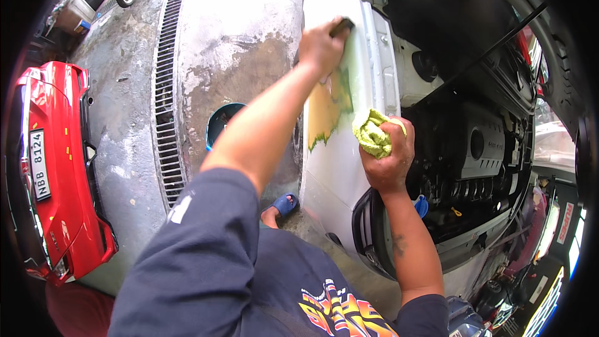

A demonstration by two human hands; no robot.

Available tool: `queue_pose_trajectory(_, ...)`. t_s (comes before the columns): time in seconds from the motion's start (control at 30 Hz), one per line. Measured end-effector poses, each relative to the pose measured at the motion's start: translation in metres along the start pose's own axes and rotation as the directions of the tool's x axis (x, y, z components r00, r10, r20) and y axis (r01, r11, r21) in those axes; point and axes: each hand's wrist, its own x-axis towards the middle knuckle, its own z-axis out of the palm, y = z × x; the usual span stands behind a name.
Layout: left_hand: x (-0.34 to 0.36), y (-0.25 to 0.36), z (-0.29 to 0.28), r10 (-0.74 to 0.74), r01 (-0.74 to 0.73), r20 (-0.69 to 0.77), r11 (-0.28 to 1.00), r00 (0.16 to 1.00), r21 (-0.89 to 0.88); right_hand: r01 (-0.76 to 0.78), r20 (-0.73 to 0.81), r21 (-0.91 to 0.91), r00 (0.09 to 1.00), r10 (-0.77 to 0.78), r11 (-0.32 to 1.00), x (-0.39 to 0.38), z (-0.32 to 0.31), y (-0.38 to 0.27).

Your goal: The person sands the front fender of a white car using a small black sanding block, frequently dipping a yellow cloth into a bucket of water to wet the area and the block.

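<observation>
The left hand (pixel 323 48), slightly blurred, curls around a dark block (pixel 341 27) at the white fender (pixel 334 178), just beyond a tan-and-green patch (pixel 329 109). The right hand (pixel 391 155) is clenched around a crumpled yellow-green cloth (pixel 373 134) at the fender's inner edge, beside the engine bay (pixel 433 171). Grit trapped under the block could scratch the fender; a loosened right grip could drop the cloth into the bay. Leftward, a dark bucket (pixel 218 120) stands on the floor (pixel 128 118).
</observation>
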Motion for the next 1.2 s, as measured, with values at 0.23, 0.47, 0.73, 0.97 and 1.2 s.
queue_pose_trajectory(0.23, -0.177, -0.050, 0.015, 0.577, -0.575, -0.079, 0.817, 0.813, 0.049, -0.043, 0.020, -0.046, 0.999, 0.044, 0.998, -0.011, -0.014, 0.007)
queue_pose_trajectory(0.47, -0.066, -0.034, 0.018, 0.171, -0.177, -0.091, 0.982, 0.981, -0.060, 0.009, 0.009, -0.053, 1.000, -0.008, 0.999, -0.005, -0.005, -0.001)
queue_pose_trajectory(0.73, -0.222, -0.093, -0.077, 0.364, -0.361, 0.057, 0.930, 0.929, -0.067, 0.052, 0.253, -0.505, 0.963, 0.090, 0.862, 0.011, -0.001, -0.042)
queue_pose_trajectory(0.97, -0.121, -0.214, -0.304, -0.073, 0.052, -0.094, 0.977, 0.993, -0.207, 0.149, 0.225, -0.762, 0.973, 0.042, 0.630, 0.098, 0.089, -0.002)
queue_pose_trajectory(1.2, -0.049, -0.364, -0.458, -0.397, 0.390, 0.055, 0.850, 0.916, -0.355, -0.087, 0.083, -0.832, 0.957, 0.278, 0.548, 0.205, 0.183, 0.025)
